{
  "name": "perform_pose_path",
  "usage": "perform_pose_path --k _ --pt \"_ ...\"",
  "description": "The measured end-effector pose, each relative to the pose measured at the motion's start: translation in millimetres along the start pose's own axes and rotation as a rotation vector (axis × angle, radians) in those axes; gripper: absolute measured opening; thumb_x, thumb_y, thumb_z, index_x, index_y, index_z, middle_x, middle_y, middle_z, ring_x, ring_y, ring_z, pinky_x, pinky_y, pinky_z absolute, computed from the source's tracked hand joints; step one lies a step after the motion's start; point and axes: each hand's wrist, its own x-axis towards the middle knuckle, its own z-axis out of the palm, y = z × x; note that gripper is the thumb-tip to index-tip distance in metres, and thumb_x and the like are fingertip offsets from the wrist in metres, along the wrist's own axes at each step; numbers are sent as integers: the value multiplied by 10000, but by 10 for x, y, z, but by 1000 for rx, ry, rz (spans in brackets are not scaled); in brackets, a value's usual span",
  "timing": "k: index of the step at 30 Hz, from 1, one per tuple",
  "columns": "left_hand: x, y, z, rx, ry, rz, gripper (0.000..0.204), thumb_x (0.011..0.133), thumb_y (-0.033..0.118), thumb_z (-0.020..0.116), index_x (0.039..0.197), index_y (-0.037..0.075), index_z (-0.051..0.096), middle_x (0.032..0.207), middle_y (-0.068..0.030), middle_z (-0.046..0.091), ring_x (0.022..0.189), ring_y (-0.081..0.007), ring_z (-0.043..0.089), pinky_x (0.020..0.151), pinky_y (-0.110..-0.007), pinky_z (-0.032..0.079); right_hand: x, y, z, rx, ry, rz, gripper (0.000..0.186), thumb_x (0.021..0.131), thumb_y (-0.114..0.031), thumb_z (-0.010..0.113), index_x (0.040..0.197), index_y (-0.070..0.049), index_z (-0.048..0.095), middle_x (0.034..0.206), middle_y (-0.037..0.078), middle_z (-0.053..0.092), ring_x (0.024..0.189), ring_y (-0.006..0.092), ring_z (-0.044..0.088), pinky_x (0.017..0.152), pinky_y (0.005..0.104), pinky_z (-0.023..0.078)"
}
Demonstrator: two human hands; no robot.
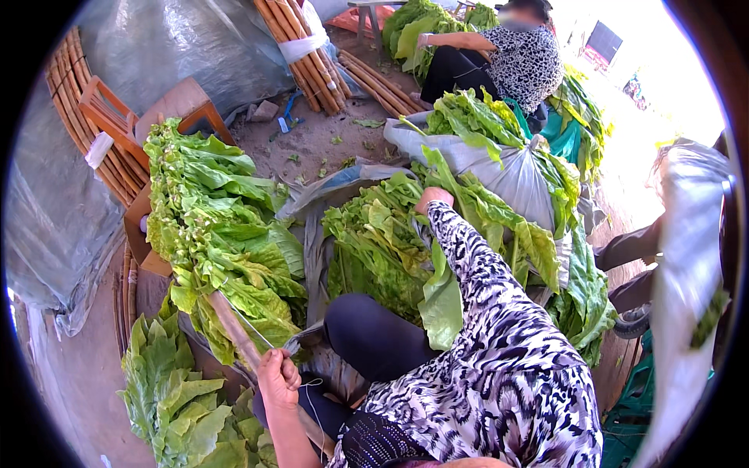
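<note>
My left hand (278, 380) is closed on a thin white string (253, 327), which runs taut up toward a wooden stick (236, 331). The stick slants away from me on the left, and a thick row of green leaves (222, 210) hangs along it, stem ends upward. My right arm stretches forward to a heap of large green and yellowish leaves (382, 234). Among them my right hand (434, 200) is curled at the heap's far right edge; its fingertips and anything in them are hidden. A broad leaf (442, 304) hangs below that forearm.
More leaves (175, 398) lie at lower left. A grey-wrapped leaf bundle (499, 183) stands ahead to the right. Beyond it a person (515, 62) sits among leaves. Bundled poles (300, 54), an orange-brown chair (175, 109) and a green crate (628, 405) stand around.
</note>
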Motion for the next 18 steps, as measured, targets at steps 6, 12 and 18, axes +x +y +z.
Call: perform_pose_path --k 6,12,18 --pt "40 17 83 58 9 83 210 920 250 500 831 60 503 501 14 347 359 -71 272 320 -217 194 -306 23 -365 503 217 -275 454 658 -356 722 949 -34 590 1065 151 554 939 297 558 822 381 461" --pt "27 191 400 245 -56 423 335 899 248 555 1143 21 527 599 39 439 455 -29 346 389 -184 220 -1973 -796 -1248 681 571 -1075 358 577 -137 734 851 -32 529 883 127 518 797 314 559 692 379 458" --pt "-90 360 386 99 40 534 190 838 244 615 859 78 525 561 44 414 380 -27 266 352 -199 171 -3219 -1468 -707 398 168 -1434 486 620 -178 733 1025 -49 498 933 147 547 880 334 569 779 389 459"
